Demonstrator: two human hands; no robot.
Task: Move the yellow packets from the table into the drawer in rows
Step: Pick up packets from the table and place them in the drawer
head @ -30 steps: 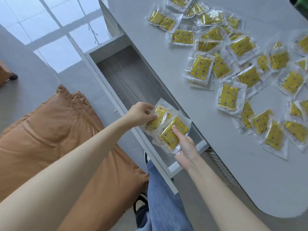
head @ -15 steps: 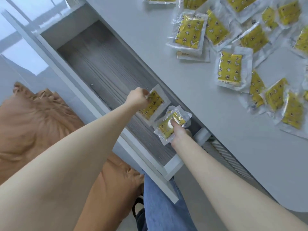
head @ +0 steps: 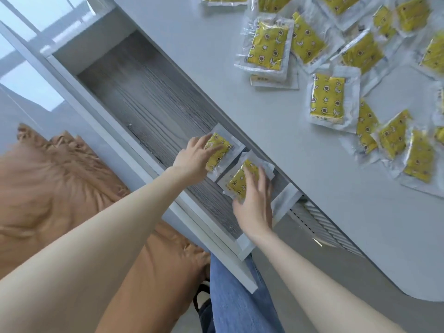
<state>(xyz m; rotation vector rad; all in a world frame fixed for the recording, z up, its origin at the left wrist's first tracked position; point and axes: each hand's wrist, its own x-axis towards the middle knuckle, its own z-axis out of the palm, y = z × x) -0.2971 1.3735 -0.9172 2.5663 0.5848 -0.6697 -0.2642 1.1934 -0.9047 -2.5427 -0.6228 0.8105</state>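
Glossy tiled floor, orange cushion (head: 60,188) near left, blue jeans leg (head: 235,296) at bottom. Just beyond, the open drawer (head: 216,236), grey wood-grain floor, runs diagonally under the tabletop (head: 216,56) edge.

Change from half a second ago: both packets were pinched in curled fingers above the drawer floor; now they lie flat and the fingers have spread out.

Left-hand grip (head: 192,159): open, fingers straight, pressing on the left packet (head: 219,152). Right-hand grip (head: 254,203): open, fingers splayed over the right packet (head: 242,180), touching it, not clasping.

Drawer contents: just these two yellow packets, side by side at the near right end, against the side under the tabletop, edges touching or nearly. Rest of the drawer floor is bare wood-grain.

Farther off, loose yellow packets (head: 326,97) lie scattered on the tabletop, many overlapping.
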